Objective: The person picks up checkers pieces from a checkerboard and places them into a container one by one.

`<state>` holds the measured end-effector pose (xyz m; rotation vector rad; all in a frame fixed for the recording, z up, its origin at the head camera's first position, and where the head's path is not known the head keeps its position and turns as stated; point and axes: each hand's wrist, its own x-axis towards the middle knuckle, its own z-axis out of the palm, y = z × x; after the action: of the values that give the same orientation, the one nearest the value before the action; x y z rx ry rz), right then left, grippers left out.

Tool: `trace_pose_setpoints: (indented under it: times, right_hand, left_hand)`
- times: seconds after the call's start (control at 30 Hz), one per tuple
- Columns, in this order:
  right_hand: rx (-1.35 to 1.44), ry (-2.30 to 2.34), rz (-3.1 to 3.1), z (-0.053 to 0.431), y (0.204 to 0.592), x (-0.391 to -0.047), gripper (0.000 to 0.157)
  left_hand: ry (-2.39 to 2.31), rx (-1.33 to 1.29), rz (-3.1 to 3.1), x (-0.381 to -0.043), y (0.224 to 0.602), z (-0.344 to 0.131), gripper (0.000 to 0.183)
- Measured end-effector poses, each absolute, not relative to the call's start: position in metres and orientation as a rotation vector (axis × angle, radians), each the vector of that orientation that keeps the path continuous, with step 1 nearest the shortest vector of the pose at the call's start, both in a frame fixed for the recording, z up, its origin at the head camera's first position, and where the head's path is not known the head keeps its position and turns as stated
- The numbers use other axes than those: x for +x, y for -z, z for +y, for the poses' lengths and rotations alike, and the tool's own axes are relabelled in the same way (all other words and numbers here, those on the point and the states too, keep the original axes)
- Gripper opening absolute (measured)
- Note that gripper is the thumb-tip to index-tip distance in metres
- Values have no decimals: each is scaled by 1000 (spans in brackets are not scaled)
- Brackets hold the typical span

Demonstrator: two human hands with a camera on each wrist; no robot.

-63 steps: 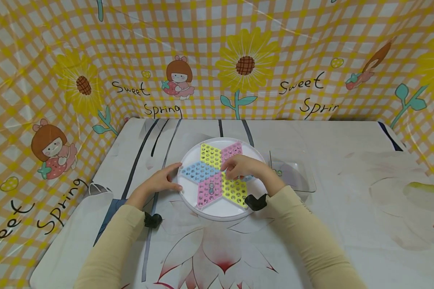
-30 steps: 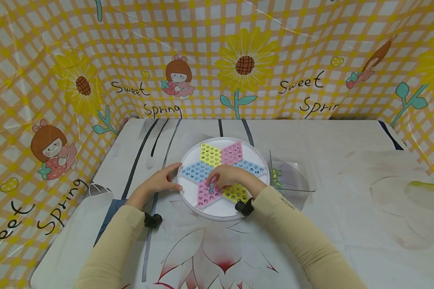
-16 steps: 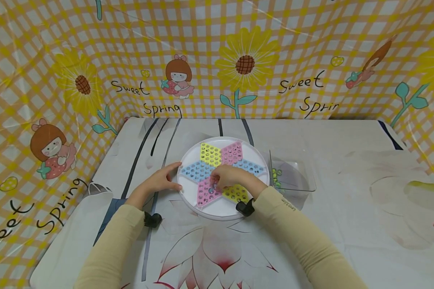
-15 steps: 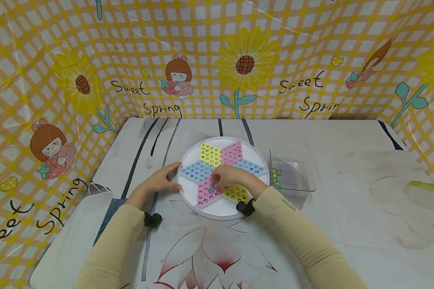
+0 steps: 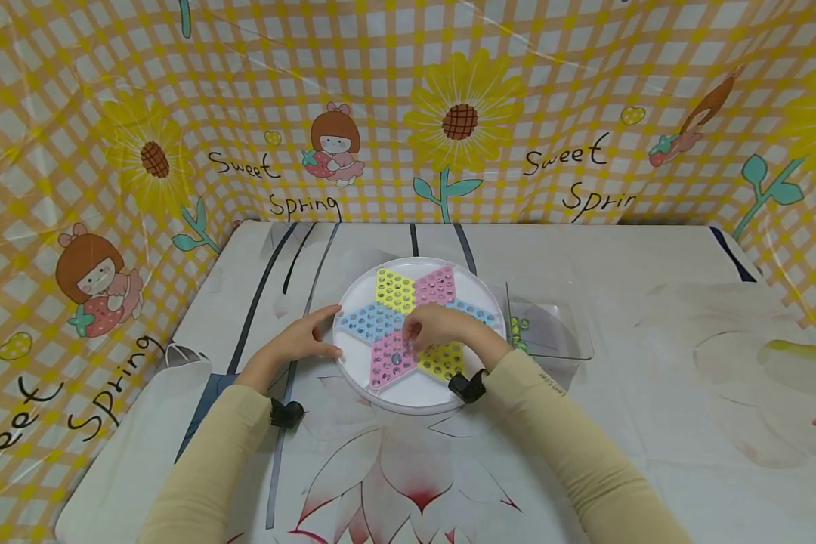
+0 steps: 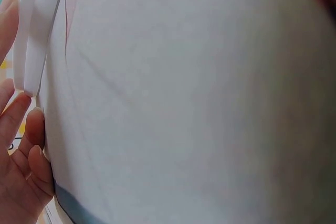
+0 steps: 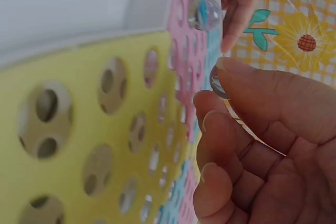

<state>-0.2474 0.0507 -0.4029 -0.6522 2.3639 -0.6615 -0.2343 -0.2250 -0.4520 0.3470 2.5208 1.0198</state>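
Note:
A round white Chinese checkers board (image 5: 353,378) with a star of pink, yellow and blue holed sections lies on the table. My right hand (image 5: 438,326) hovers over its middle. Between thumb and index finger it pinches a clear glass marble (image 7: 218,83), seen in the right wrist view. Another marble (image 5: 397,358), clear with some blue, sits in a hole of the near pink section (image 5: 385,370). At the board's left rim, my left hand (image 5: 299,338) rests with thumb and index fingertips against the edge, fingers fairly straight. The left wrist view shows fingertips touching the white rim (image 6: 39,35).
A clear plastic box (image 5: 564,332) right of the board contains several green marbles (image 5: 519,332). Far left on the table lies a white thing with looped cords (image 5: 187,355), beside a dark blue patch (image 5: 207,404). A checked cloth (image 5: 381,60) hangs behind.
My right hand moved from the board's middle to the near pink section, took one of its two marbles, and has shifted slightly right and away. The left hand stays at the rim.

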Motion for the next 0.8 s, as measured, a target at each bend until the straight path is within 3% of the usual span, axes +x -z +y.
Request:
trace_pose_setpoints:
  times: [0.8]
  right_hand:
    - [-598,797,2340,85,380,-255,14]
  left_hand:
    - [-1025,351,2524,-234,452,-225,89]
